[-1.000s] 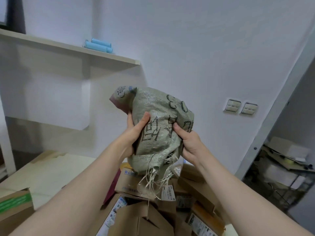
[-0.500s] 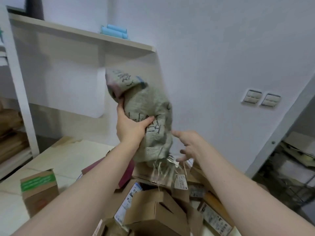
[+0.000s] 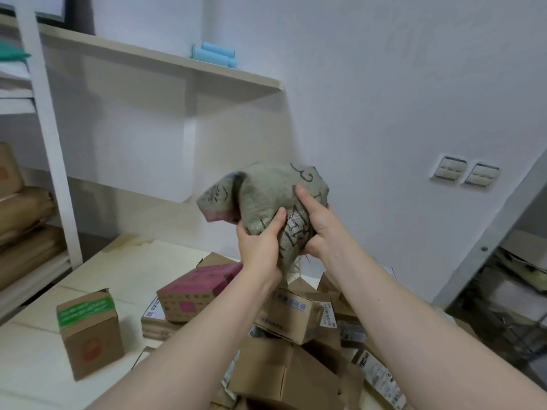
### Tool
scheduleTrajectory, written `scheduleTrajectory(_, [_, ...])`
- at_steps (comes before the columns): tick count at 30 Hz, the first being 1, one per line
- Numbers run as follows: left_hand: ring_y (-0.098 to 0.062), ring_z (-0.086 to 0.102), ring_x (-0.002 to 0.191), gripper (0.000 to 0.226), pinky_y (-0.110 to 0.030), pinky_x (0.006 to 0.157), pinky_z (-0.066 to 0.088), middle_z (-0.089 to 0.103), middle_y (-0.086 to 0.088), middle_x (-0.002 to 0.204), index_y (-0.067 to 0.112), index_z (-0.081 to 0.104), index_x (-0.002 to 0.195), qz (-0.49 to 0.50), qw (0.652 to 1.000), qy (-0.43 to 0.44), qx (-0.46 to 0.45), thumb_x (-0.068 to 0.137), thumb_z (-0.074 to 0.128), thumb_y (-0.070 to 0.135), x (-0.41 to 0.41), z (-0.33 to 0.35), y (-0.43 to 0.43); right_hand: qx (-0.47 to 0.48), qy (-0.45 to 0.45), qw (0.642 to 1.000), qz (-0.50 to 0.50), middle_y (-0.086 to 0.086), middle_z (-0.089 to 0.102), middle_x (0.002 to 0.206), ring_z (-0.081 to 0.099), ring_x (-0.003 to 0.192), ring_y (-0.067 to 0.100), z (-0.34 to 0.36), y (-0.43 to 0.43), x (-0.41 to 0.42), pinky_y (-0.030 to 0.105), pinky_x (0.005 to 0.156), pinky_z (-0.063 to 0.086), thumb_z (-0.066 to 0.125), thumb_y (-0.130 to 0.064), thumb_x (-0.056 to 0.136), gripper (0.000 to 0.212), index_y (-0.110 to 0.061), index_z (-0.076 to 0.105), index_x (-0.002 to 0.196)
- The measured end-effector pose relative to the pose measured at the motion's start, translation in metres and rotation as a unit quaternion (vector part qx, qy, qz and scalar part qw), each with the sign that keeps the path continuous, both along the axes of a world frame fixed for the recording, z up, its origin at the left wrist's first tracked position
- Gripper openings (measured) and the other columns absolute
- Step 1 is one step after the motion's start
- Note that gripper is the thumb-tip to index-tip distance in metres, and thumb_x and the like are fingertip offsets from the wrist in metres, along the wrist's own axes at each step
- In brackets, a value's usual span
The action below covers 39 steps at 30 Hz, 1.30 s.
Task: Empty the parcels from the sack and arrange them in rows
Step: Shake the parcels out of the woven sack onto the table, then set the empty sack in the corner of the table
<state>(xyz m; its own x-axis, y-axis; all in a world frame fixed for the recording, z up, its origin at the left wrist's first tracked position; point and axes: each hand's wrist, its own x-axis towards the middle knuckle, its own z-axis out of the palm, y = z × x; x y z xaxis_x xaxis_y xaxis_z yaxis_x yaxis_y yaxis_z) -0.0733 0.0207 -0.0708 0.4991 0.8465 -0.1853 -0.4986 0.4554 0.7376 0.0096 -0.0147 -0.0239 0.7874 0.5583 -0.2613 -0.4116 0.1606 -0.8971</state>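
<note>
White wall point(image 3: 384, 84) and a pale floor point(image 3: 35, 365) frame the scene, with a shelf point(image 3: 165, 60) along the wall.

Both hands are closed on the sack point(image 3: 266, 190), which is bunched into a ball at about chest height. The left hand point(image 3: 260, 250) grips its lower part from the near side, thumb pressed onto the printed cloth. The right hand point(image 3: 319, 229) clamps it from the right with the thumb laid up the fabric (its fingers are hidden behind the cloth). Crumpled like this the sack has no real long axis. One corner pokes out to the left, and a few frayed threads hang below the hands. It looks slack and empty, so the tipping-out appears done.

The parcels point(image 3: 290, 312) lie straight below the hands and towards the person, in a loose heap of cardboard boxes lying on and against one another. None are in rows yet. A pink box point(image 3: 195, 291) sits at the heap's left edge, and a green-taped box point(image 3: 88, 329) stands well apart, further left.

What matters next is that the sack hangs directly over the heap while the bare floor lies to the left. The left hand is nearer that side and the pink box, so the sack probably has to be put aside off the heap before either hand can reach down.
</note>
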Motion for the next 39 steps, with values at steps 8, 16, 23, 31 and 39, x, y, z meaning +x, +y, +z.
scheduleTrajectory(8, [-0.027, 0.040, 0.115, 0.117, -0.045, 0.102, 0.046, 0.024, -0.009, 0.136, 0.031, 0.004, 0.147, -0.004, 0.954, 0.278, 0.113, 0.064, 0.083, 0.056, 0.007, 0.024, -0.017, 0.080, 0.007, 0.990, -0.118, 0.014, 0.060, 0.117, 0.066, 0.101, 0.037, -0.011, -0.021, 0.018, 0.066, 0.084, 0.052, 0.089, -0.014, 0.067, 0.078, -0.017, 0.042, 0.129])
scheduleTrajectory(16, [-0.032, -0.014, 0.149, 0.118, -0.069, 0.113, 0.002, -0.016, 0.005, 0.162, 0.057, -0.007, 0.146, 0.068, 0.807, 0.420, 0.410, 0.056, 0.065, 0.085, -0.018, 0.034, 0.013, -0.036, -0.363, 0.929, -0.058, -0.001, 0.053, 0.129, 0.056, 0.117, 0.017, -0.020, -0.025, 0.029, 0.039, 0.098, 0.051, 0.087, -0.031, 0.066, 0.085, -0.032, 0.037, 0.134])
scheduleTrajectory(23, [-0.025, 0.053, 0.125, 0.137, -0.047, 0.085, 0.058, 0.038, 0.003, 0.148, 0.056, 0.013, 0.146, -0.028, 0.950, 0.220, 0.221, 0.034, 0.091, 0.066, -0.043, -0.003, 0.038, 0.101, -0.223, 0.963, 0.109, 0.006, 0.067, 0.119, 0.067, 0.108, 0.022, -0.038, -0.008, 0.006, 0.047, 0.092, 0.056, 0.084, -0.011, 0.074, 0.067, -0.020, 0.048, 0.129])
scheduleTrajectory(31, [-0.027, 0.070, 0.101, 0.121, -0.047, 0.075, 0.061, 0.064, -0.005, 0.125, 0.032, 0.035, 0.145, -0.065, 0.982, 0.118, 0.129, 0.042, 0.098, 0.035, -0.082, -0.013, 0.078, 0.110, -0.080, 0.966, 0.221, 0.019, 0.069, 0.120, 0.068, 0.110, 0.032, -0.055, 0.030, -0.025, 0.046, 0.091, 0.057, 0.075, -0.022, 0.081, 0.058, -0.002, 0.054, 0.130])
scheduleTrajectory(39, [-0.026, 0.073, 0.096, 0.098, -0.051, 0.081, 0.059, 0.071, -0.007, 0.117, 0.022, 0.053, 0.131, -0.057, 0.986, 0.128, 0.090, 0.045, 0.098, 0.034, -0.130, -0.057, 0.184, -0.026, -0.056, 0.982, 0.178, 0.019, 0.072, 0.111, 0.072, 0.097, 0.032, -0.089, 0.145, -0.079, 0.052, 0.089, 0.056, 0.091, -0.041, 0.056, 0.089, 0.000, 0.055, 0.126])
